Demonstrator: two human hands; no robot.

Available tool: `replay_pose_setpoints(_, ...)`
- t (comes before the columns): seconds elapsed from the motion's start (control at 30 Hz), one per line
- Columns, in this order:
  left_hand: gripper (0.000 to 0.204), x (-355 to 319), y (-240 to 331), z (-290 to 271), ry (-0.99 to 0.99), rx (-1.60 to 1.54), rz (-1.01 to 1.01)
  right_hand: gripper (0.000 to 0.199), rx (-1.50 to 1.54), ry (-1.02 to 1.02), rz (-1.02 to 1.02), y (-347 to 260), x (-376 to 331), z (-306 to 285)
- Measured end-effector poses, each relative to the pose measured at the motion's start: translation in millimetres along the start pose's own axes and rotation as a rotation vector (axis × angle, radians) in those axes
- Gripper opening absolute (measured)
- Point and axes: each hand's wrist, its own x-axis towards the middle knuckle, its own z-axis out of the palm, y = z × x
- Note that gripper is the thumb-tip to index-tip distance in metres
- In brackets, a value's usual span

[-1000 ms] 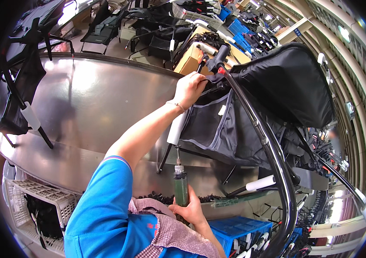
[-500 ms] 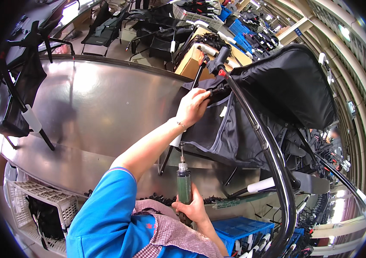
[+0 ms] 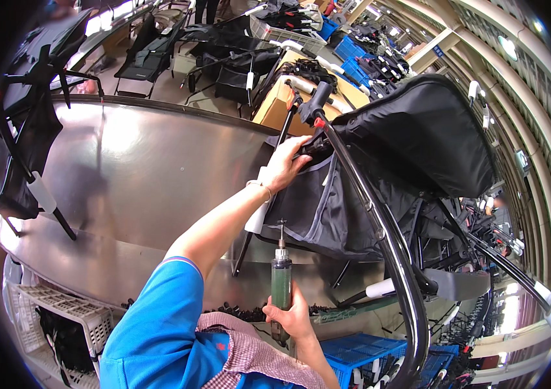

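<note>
Across the right side stands a black tubular frame [image 3: 379, 220] with a black fabric seat [image 3: 346, 211] and a large padded black panel [image 3: 427, 136]. My left hand [image 3: 282, 167] reaches to the upper left edge of the fabric, its fingers and thumb closed about a dark part there; the exact part is partly hidden. In my right hand [image 3: 293, 318] is a green power screwdriver [image 3: 281, 282], held upright below the left wrist. Its thin bit points up, close to the lower fabric edge; whether they touch I cannot tell.
A shiny metal worktop [image 3: 152, 168] runs under the frame. Another black frame [image 3: 35, 149] stands at the left edge. Below are a white plastic crate [image 3: 61, 295] and a blue crate [image 3: 363, 347]. Behind lie a cardboard box [image 3: 274, 107] and several black folded frames.
My left hand has shifted slightly left and down in view, its fingers less bunched. The screwdriver sits slightly farther right. The frame appears shifted a little left.
</note>
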Motion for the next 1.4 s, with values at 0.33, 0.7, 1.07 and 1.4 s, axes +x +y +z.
replay_pose_setpoints(0.33, 0.035, -8.4, 0.0, 20.4, 0.151, 0.012, -0.086, 0.055, 0.117, -0.001, -0.094, -46.0, 53.9, 0.1)
replay_pose_setpoints(0.7, 0.050, -12.2, -7.6, 28.6, 0.206, -0.044, -0.082, 0.057, 0.145, -0.006, -0.015, -60.0, 98.1, -7.4)
replay_pose_setpoints(1.07, 0.047, -1.7, 7.7, -12.4, -0.114, -0.601, -0.395, 0.038, 0.057, 0.085, 0.041, -62.6, 106.7, -11.2)
replay_pose_setpoints(1.4, 0.039, 2.9, -13.4, -14.8, -0.163, -0.781, -0.482, 0.039, 0.247, -0.009, 0.060, -69.2, 105.6, -6.4)
